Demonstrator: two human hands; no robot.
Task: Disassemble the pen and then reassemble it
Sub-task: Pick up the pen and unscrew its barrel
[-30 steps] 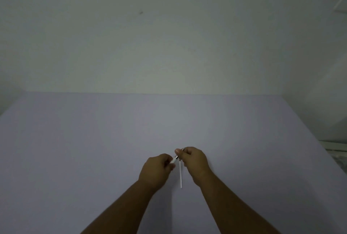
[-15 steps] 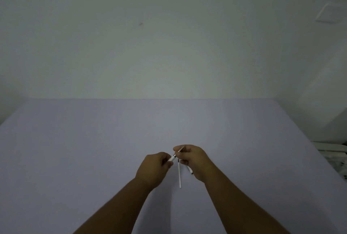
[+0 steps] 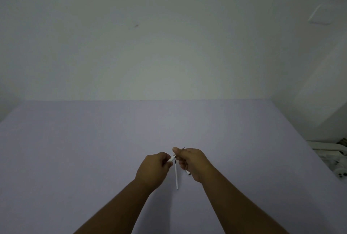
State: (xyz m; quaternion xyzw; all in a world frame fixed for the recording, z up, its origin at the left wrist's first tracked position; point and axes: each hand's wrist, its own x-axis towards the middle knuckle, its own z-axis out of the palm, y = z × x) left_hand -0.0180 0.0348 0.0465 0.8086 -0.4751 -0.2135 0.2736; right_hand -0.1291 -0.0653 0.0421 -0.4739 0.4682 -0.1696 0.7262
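Observation:
My left hand point(image 3: 153, 170) is closed around a white pen barrel point(image 3: 171, 158), whose end pokes out toward the right. My right hand point(image 3: 193, 164) pinches a small dark pen tip piece point(image 3: 175, 156) at that end, thumb on top. A thin white refill point(image 3: 176, 176) lies on the lilac table point(image 3: 93, 158) between my hands, pointing toward me. Another small white pen part point(image 3: 187, 173) with a dark end sticks out under my right palm. The rest of the barrel is hidden in my left fist.
The table runs to a pale wall at the back. Past the right table edge stands white furniture with a patterned item point(image 3: 334, 160). A wall plate point(image 3: 321, 15) is at the upper right.
Both hands have stayed together over the refill. A small white part has appeared under my right palm. The view has tilted up a little.

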